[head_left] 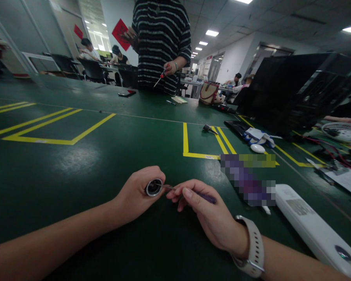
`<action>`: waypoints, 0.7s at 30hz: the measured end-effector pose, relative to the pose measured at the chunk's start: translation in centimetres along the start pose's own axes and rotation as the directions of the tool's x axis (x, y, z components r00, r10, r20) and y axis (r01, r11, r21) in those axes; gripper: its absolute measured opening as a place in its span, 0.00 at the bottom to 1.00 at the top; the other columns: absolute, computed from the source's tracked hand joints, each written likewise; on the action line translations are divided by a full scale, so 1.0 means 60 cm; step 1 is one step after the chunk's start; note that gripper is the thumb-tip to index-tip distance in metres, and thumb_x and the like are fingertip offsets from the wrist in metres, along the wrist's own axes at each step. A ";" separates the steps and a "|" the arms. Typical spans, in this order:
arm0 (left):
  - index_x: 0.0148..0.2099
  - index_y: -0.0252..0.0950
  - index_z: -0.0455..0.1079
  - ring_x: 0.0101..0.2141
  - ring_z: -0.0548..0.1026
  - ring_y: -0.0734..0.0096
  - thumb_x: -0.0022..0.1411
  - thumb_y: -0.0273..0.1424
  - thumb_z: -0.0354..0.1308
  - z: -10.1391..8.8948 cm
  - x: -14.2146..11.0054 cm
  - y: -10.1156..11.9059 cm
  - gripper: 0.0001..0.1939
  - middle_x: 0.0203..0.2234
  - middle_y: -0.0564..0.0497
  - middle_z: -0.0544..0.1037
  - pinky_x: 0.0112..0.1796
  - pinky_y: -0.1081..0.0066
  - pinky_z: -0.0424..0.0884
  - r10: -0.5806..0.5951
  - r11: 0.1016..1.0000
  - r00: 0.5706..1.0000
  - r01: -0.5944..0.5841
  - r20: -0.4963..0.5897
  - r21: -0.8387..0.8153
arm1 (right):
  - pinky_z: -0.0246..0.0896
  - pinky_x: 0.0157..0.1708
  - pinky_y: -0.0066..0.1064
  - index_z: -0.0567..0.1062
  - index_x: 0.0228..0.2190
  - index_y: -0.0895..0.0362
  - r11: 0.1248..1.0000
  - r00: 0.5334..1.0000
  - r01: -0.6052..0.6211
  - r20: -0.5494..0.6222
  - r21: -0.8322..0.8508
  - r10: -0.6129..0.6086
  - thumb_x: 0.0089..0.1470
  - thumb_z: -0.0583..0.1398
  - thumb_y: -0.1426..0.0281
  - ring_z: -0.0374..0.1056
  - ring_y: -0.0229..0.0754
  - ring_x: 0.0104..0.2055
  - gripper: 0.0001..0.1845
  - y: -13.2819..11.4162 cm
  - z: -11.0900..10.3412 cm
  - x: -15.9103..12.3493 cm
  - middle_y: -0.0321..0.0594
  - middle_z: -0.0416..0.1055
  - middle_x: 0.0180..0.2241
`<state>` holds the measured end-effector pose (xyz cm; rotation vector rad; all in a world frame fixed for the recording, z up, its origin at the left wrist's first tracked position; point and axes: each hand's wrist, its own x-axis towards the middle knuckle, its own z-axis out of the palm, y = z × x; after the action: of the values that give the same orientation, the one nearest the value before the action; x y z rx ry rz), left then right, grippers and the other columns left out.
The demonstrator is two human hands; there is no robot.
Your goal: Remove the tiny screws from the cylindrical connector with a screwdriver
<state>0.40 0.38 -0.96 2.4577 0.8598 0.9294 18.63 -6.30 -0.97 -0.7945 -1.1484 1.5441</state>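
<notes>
My left hand (139,191) is wrapped around a dark cylinder with a silver rim (153,187); its open end faces me and most of its body is hidden in the fist. In my right hand (204,205) is a thin tool with a dark purple handle (207,198), perhaps a small screwdriver. The tool's slim metal shaft points left and its tip reaches into the mouth of the cylinder. On my right wrist sits a pale watch strap (253,246). Both hands are above the green table (90,175).
A small black conical part (210,129) lies inside yellow tape lines. To the right are a blurred-out phone-like object (245,181), a long white device (312,222), a white mouse (257,148), gloves (259,136) and a large black monitor (283,86). Across the table stands a person holding a screwdriver (160,78).
</notes>
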 end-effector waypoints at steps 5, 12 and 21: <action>0.25 0.35 0.60 0.23 0.65 0.76 0.57 0.26 0.51 0.002 0.001 -0.002 0.08 0.21 0.56 0.65 0.25 0.74 0.60 0.018 1.000 1.000 -0.018 0.016 0.009 | 0.59 0.35 0.30 0.76 0.34 0.55 0.999 1.000 0.019 0.008 -0.033 -0.019 0.55 0.58 0.67 0.67 0.39 0.39 0.08 0.002 0.001 0.001 0.40 0.74 0.37; 0.25 0.35 0.60 0.23 0.64 0.76 0.57 0.26 0.52 0.000 -0.001 -0.001 0.08 0.20 0.56 0.64 0.25 0.75 0.60 0.002 1.000 1.000 -0.002 0.000 -0.016 | 0.59 0.34 0.29 0.76 0.33 0.56 1.000 1.000 -0.010 0.025 0.017 0.010 0.55 0.58 0.68 0.66 0.39 0.38 0.08 0.003 -0.001 0.003 0.41 0.74 0.36; 0.25 0.35 0.59 0.22 0.64 0.78 0.57 0.26 0.53 0.000 0.001 0.001 0.09 0.20 0.57 0.64 0.24 0.76 0.60 0.028 0.998 1.000 -0.028 -0.001 -0.054 | 0.58 0.34 0.30 0.76 0.32 0.57 0.998 0.999 -0.032 0.005 0.046 0.032 0.55 0.57 0.67 0.66 0.39 0.37 0.09 -0.003 0.002 0.004 0.42 0.75 0.36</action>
<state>0.45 0.36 -0.93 2.4295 0.7926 0.9501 18.53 -6.07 -0.74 -0.7826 -1.1039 1.5943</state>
